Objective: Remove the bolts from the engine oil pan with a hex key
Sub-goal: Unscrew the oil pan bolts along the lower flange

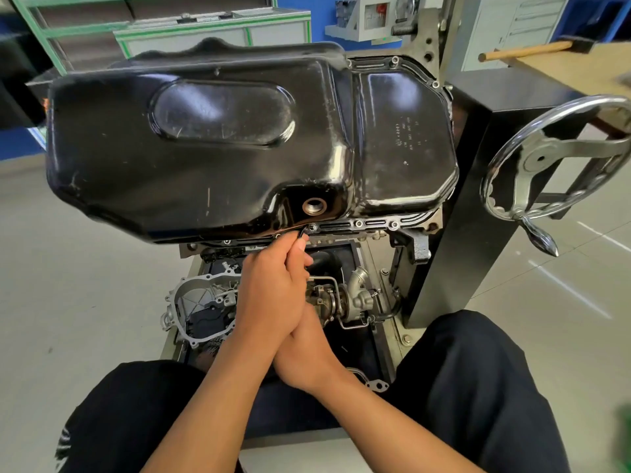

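The black oil pan [239, 141] sits upside down on the engine in front of me, its flange facing my knees, and I place everything else by it. My left hand [273, 288] reaches up to the near edge of the pan, fingers pinched around the short black hex key [302, 231], whose tip meets a bolt [312, 228] on the flange just below the pan's open drain hole [314, 206]. My right hand [304, 356] lies under and against the left, pressed to its heel on the side away from the pan; whether it is grasping anything I cannot tell, since the left hand covers its fingers. Further bolts [358, 223] sit along the same near flange to the right of the one I am on, and more [395, 59] show at the pan's far right corner. A chrome handwheel [560, 158] stands to the right of the pan, and a turbocharger [351, 298] lies below its near edge, beside my hands.
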Tool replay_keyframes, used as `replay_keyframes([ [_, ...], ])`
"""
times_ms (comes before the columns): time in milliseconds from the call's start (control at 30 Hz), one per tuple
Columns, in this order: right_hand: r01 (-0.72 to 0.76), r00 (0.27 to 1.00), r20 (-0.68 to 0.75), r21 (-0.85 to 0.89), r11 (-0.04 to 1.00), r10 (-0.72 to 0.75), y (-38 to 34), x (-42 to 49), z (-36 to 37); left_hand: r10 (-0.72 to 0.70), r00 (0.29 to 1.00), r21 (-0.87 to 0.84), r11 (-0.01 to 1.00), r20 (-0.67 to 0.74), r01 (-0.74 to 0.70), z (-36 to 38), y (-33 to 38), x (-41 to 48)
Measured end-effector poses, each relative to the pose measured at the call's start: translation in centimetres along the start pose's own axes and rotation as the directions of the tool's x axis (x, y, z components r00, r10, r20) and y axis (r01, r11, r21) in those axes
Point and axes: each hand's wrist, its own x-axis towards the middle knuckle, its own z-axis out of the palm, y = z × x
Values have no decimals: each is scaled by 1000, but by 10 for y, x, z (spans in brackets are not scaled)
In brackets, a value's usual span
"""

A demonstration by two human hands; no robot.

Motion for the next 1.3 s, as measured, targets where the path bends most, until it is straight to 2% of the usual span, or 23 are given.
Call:
replay_keyframes([
  [233, 12, 999, -38, 77, 997, -9, 4, 6, 11, 135, 991, 52, 990, -23, -133, -3, -5, 7],
  [400, 25, 1000, -15, 142, 990, -23, 3, 7, 9, 157, 987, 48, 987, -42, -155, -2, -1, 7],
  [533, 29, 1000, 1, 125, 992, -29, 4, 3, 2, 149, 987, 38, 988, -66, -147, 1, -1, 7],
  [867, -143, 989, -3, 163, 976, 145, 8, -12, -20, -19, 996, -95, 995, -91, 11, 13, -2, 5],
  [1133, -202, 977, -19, 256, 945, 214, 13, -18, -35, 27, 996, 13, 1000, -90, -26, 14, 12, -1],
  [1300, -339, 933, 51, 458, 822, 357, 6, -17, -46, 31, 997, 99, 995, -70, -24, 16, 25, -4],
])
